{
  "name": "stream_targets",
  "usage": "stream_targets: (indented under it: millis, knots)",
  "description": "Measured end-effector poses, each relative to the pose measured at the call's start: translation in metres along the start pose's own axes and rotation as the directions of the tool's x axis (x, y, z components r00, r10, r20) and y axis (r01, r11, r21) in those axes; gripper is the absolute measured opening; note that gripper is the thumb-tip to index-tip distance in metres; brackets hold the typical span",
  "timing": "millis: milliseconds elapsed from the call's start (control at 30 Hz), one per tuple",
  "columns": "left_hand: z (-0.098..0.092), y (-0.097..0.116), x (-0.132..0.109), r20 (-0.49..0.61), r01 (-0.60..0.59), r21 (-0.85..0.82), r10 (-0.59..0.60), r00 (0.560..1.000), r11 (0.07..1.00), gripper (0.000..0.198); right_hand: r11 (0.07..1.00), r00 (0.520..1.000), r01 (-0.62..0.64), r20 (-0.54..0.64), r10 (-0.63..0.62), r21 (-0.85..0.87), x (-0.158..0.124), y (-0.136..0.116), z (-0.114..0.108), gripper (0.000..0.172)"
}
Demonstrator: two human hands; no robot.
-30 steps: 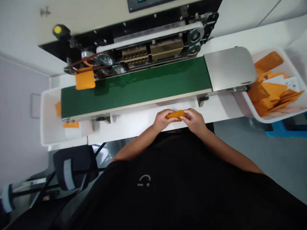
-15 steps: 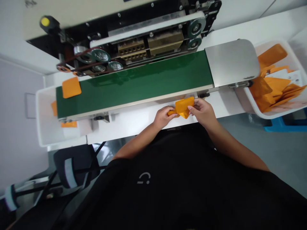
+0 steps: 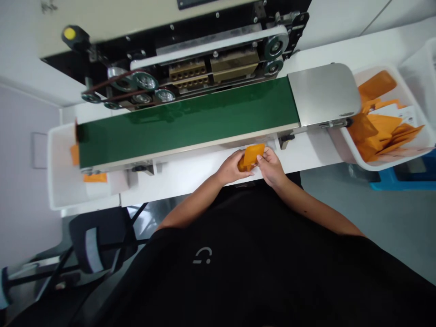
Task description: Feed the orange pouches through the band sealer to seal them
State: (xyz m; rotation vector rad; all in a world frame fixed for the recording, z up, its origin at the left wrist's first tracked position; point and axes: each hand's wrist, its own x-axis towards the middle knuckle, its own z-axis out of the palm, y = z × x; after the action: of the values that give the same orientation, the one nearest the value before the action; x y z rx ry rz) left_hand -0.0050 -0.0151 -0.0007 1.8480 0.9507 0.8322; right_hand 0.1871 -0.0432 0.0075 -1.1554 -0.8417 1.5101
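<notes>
Both hands are close together in front of the belt machine, over the white table's front edge. My right hand (image 3: 271,168) pinches a flat orange pouch (image 3: 254,153) by its right side, thumb in front. My left hand (image 3: 232,169) is closed around orange material, seemingly more pouches (image 3: 241,164), mostly covered by its fingers and the upper pouch. How many pieces lie in it I cannot tell. Behind the hands runs the green conveyor belt (image 3: 190,121) of a band sealer with rollers and brass blocks (image 3: 235,63).
A white bin (image 3: 378,165) heaped with orange pouches (image 3: 384,129) and some white cards stands at the right. Another white bin (image 3: 68,197) with a few orange pouches sits under the belt's left end. A black chair (image 3: 98,240) is at the lower left.
The orange pouch at the belt's left end has tipped over the edge. My right hand has moved left with its pouch, closer to my left hand.
</notes>
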Motion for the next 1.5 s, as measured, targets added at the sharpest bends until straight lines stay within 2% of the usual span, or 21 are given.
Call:
stream_targets:
  millis: [67, 167, 233, 300, 333, 433, 467, 500, 633, 667, 733, 867, 1067, 1300, 1500]
  knots:
    - [0.000, -0.001, 0.000, -0.002, -0.030, -0.004, 0.030, 1.000, 1.000, 0.089, 0.999, 0.999, 0.002, 0.033, -0.004, 0.035, -0.004, 0.002, 0.009, 0.047]
    - [0.002, -0.001, -0.003, -0.031, -0.014, 0.022, 0.014, 0.999, 1.000, 0.059, 0.998, 0.998, 0.034, 0.055, -0.037, 0.057, -0.015, -0.007, 0.020, 0.045]
    - [0.003, 0.000, -0.005, -0.023, 0.007, 0.031, -0.006, 1.000, 0.999, 0.045, 0.994, 0.996, 0.084, 0.037, -0.087, 0.068, -0.025, -0.025, 0.023, 0.040]
    - [0.004, -0.001, -0.007, -0.002, 0.018, 0.038, -0.018, 1.000, 0.999, 0.043, 0.987, 0.989, 0.148, 0.005, -0.148, 0.062, -0.033, -0.054, 0.023, 0.041]
    - [0.004, -0.002, -0.007, -0.002, 0.020, 0.045, -0.020, 1.000, 0.999, 0.044, 0.981, 0.983, 0.185, -0.018, -0.184, 0.051, -0.036, -0.072, 0.021, 0.050]
    - [0.003, -0.005, -0.007, -0.045, 0.017, 0.077, -0.014, 0.999, 0.997, 0.048, 0.948, 0.944, 0.318, -0.085, -0.317, -0.003, -0.027, -0.130, 0.009, 0.089]
    - [0.003, -0.005, -0.006, -0.055, 0.013, 0.087, -0.009, 0.998, 0.996, 0.049, 0.934, 0.930, 0.355, -0.096, -0.356, -0.021, -0.018, -0.147, 0.003, 0.091]
    - [0.003, -0.006, -0.006, -0.056, 0.007, 0.093, -0.001, 0.998, 0.996, 0.049, 0.927, 0.921, 0.373, -0.103, -0.376, -0.045, -0.007, -0.163, -0.004, 0.085]
    - [0.004, -0.008, -0.007, -0.050, -0.012, 0.099, 0.018, 0.999, 0.995, 0.047, 0.931, 0.928, 0.296, -0.166, -0.334, -0.215, 0.051, -0.204, -0.035, 0.028]
    - [0.004, -0.008, -0.007, -0.053, -0.010, 0.102, 0.016, 0.998, 0.995, 0.048, 0.930, 0.929, 0.273, -0.182, -0.321, -0.244, 0.065, -0.210, -0.040, 0.019]
    - [0.004, -0.009, -0.008, -0.058, 0.002, 0.109, 0.005, 0.998, 0.994, 0.049, 0.938, 0.938, 0.232, -0.196, -0.286, -0.255, 0.088, -0.220, -0.047, 0.014]
    - [0.004, -0.009, -0.008, -0.057, 0.023, 0.118, -0.016, 0.998, 0.993, 0.048, 0.977, 0.953, 0.118, -0.255, -0.161, -0.177, 0.111, -0.230, -0.043, 0.022]
    - [0.004, -0.006, -0.007, -0.050, 0.008, 0.112, -0.002, 0.999, 0.994, 0.047, 0.983, 0.956, 0.000, -0.289, -0.054, -0.183, 0.118, -0.229, -0.022, 0.017]
    - [0.004, -0.007, -0.007, -0.047, -0.005, 0.101, 0.010, 0.999, 0.995, 0.046, 0.973, 0.989, -0.015, -0.145, -0.019, -0.231, 0.137, -0.209, -0.005, 0.016]
    - [0.004, -0.008, -0.008, -0.049, -0.001, 0.100, 0.006, 0.999, 0.995, 0.047, 0.988, 0.999, -0.020, -0.050, 0.012, -0.154, 0.155, -0.193, 0.014, 0.013]
